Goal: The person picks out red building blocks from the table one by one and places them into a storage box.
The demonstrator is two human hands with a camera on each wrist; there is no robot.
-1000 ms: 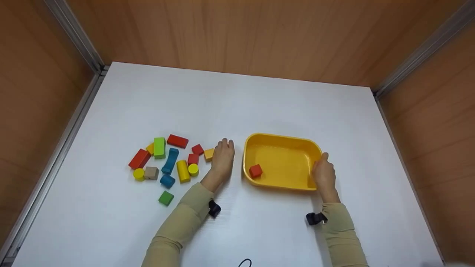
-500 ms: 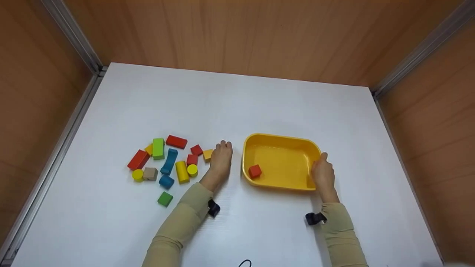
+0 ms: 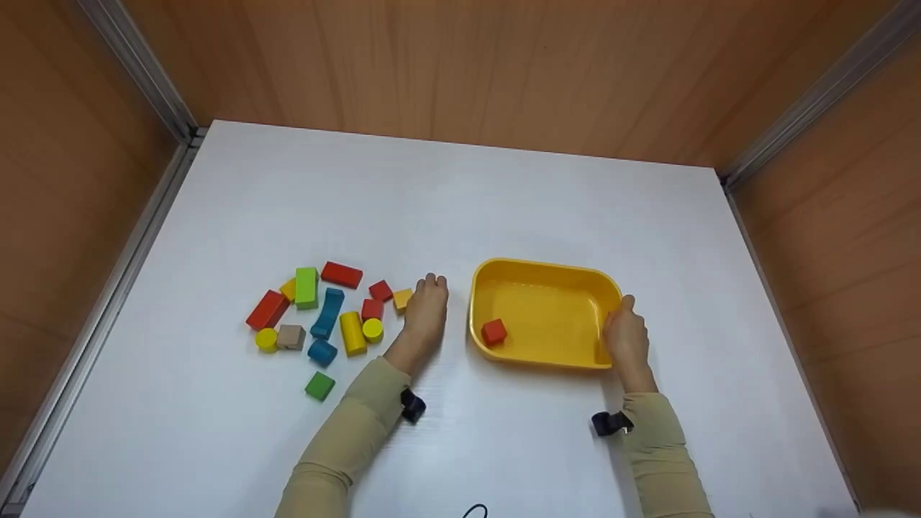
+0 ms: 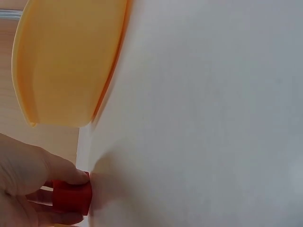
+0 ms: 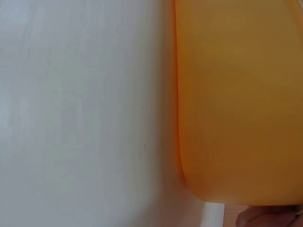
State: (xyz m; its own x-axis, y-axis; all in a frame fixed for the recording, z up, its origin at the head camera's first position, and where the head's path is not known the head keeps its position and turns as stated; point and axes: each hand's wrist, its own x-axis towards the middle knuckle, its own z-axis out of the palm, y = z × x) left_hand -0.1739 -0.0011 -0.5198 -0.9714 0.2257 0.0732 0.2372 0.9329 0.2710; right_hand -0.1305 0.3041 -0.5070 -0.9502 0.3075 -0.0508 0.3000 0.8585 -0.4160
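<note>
Between the thumb and fingers of my left hand (image 3: 426,311) is a red block (image 4: 72,196), plain in the left wrist view but hidden under the hand in the head view. This hand is over the white table, just left of the yellow plastic tub (image 3: 554,313). A light orange block (image 3: 402,301) lies right beside it. My right hand (image 3: 627,339) grips the tub's right rim, thumb on the inner side; in the right wrist view only a bit of its fingers shows under the tub wall (image 5: 241,104). Inside the tub, one red cube (image 3: 494,332) sits at the near left corner.
Several loose blocks are spread on the left of the table, among them a blue curved piece (image 3: 328,314), a yellow cylinder (image 3: 352,333), a light green block (image 3: 306,288) and a green one (image 3: 320,386). Wooden walls (image 3: 460,72) enclose the table's back and sides.
My left hand has shifted very slightly left and toward me. The right hand, the tub and the cube in it stay put apart from a slight shift of the head view.
</note>
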